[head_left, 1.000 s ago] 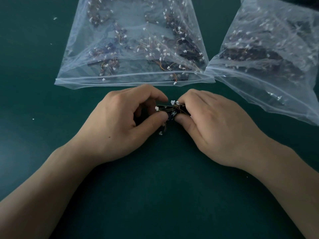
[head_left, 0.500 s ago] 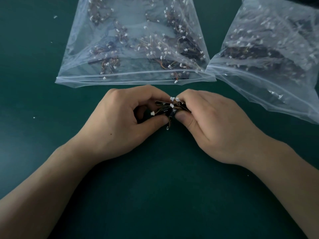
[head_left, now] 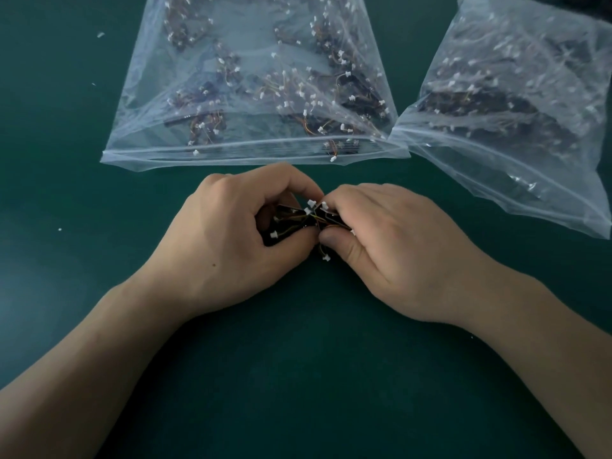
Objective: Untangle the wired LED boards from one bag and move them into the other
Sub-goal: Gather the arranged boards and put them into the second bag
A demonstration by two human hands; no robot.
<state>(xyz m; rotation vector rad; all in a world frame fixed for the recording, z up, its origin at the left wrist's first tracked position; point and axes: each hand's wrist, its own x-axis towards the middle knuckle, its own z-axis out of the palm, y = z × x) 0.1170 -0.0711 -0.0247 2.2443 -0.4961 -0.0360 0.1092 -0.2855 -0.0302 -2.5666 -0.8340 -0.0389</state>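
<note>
L hand & R hand both pinch small tangled clump of black LED boards w/ thin wires, white plugs over dark green tabletop; fingers hide most. Clear plastic zip bag just beyond, second clear bag far right, both hold boards

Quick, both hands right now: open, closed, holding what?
Left hand: closed, gripping the LED boards.
Right hand: closed, pinching the same LED boards.

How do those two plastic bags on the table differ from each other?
The middle bag lies square to the camera; the right bag lies turned at an angle. The middle bag's boards are spread thin; the right bag's sit in a denser, darker heap. Both are clear bags of wired boards with white plugs.
</note>
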